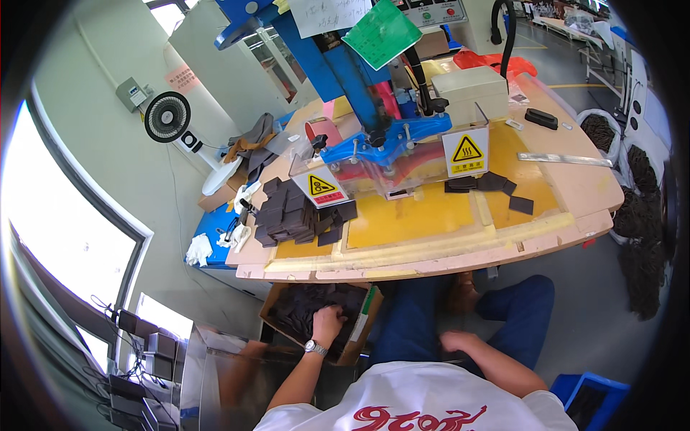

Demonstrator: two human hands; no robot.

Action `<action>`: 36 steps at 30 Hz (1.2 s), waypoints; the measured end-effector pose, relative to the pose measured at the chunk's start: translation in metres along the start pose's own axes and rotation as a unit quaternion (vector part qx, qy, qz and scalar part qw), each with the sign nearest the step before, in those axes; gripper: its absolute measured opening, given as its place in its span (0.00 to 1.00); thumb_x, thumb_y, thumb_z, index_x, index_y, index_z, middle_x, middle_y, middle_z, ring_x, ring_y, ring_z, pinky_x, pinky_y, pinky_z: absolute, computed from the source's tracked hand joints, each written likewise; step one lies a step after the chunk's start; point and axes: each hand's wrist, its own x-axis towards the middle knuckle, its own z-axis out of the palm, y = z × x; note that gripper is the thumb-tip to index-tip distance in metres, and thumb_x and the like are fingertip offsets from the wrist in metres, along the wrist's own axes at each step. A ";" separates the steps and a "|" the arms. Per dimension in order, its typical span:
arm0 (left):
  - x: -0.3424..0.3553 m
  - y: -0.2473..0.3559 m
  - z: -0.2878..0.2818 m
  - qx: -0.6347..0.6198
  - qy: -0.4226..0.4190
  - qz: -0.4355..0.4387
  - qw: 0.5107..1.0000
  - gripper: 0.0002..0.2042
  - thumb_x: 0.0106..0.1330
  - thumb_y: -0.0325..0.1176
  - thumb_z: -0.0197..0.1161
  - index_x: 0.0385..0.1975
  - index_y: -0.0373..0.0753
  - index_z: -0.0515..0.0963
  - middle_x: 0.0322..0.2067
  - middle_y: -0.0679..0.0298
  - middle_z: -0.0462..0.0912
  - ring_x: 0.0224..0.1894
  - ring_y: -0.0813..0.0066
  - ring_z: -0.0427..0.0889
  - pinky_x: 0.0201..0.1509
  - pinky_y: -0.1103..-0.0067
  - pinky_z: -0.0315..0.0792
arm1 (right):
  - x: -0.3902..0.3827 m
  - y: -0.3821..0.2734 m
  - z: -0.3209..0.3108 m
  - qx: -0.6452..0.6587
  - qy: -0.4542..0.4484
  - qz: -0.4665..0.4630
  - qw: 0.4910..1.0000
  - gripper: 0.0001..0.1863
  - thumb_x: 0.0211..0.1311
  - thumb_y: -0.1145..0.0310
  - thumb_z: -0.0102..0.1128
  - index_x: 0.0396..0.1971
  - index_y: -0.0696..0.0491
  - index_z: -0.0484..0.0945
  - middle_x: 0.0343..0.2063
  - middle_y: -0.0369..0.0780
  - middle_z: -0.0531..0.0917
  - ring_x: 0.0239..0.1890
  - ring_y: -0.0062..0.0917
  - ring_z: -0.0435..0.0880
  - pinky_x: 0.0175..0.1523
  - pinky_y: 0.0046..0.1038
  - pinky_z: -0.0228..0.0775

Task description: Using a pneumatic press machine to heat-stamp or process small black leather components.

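My left hand (pixel 328 323), a watch on its wrist, reaches into a cardboard box (pixel 370 309) below the table's front edge. Its fingers curl down among thin dark pieces (pixel 298 307) that fill the box; what lies between them is hidden. By my right thigh rests my right hand (pixel 453 341), fingers curled in, with nothing visible in it. On the table, a heap of dark flat pieces (pixel 287 212) is stacked left of the blue press (pixel 388 140). Several more dark squares (pixel 492 182) lie to its right.
Clear guards with yellow warning signs (pixel 467 152) surround the press. A metal ruler (pixel 564 159) and a black oblong object (pixel 541 118) lie on the right. White gloves (pixel 199 249) and a fan (pixel 167 116) are at the left. A blue bin (pixel 611 384) stands low at right.
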 end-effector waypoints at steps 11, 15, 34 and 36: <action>0.006 0.016 0.021 -0.218 -0.086 -0.026 0.972 0.08 0.67 0.30 0.74 0.41 0.36 0.87 0.37 0.47 0.92 0.45 0.42 0.92 0.48 0.57 0.84 | 0.025 0.023 0.021 0.026 -0.023 -0.012 0.999 0.21 0.64 0.63 0.69 0.53 0.57 0.91 0.50 0.53 0.93 0.52 0.47 0.93 0.56 0.47 0.84; 0.003 0.010 0.032 -0.151 -0.080 -0.004 0.985 0.07 0.67 0.28 0.69 0.43 0.37 0.88 0.40 0.43 0.91 0.47 0.39 0.91 0.50 0.55 0.84 | 0.028 0.026 0.022 0.039 -0.028 -0.007 0.999 0.21 0.64 0.63 0.68 0.54 0.57 0.91 0.50 0.53 0.92 0.52 0.47 0.93 0.56 0.46 0.84; -0.003 -0.015 -0.025 -0.448 0.092 -0.209 0.865 0.16 0.71 0.27 0.79 0.25 0.41 0.77 0.22 0.74 0.79 0.25 0.87 0.75 0.30 0.81 0.68 | 0.043 0.034 0.034 0.022 -0.045 -0.013 0.999 0.24 0.64 0.65 0.67 0.59 0.55 0.89 0.53 0.53 0.92 0.54 0.46 0.93 0.58 0.46 0.84; -0.006 -0.019 -0.035 -0.494 0.120 -0.221 0.832 0.15 0.72 0.27 0.79 0.26 0.41 0.78 0.23 0.75 0.79 0.25 0.87 0.74 0.30 0.81 0.69 | 0.044 0.034 0.034 0.017 -0.044 -0.014 0.999 0.24 0.64 0.65 0.67 0.60 0.55 0.89 0.53 0.53 0.92 0.54 0.46 0.92 0.58 0.46 0.84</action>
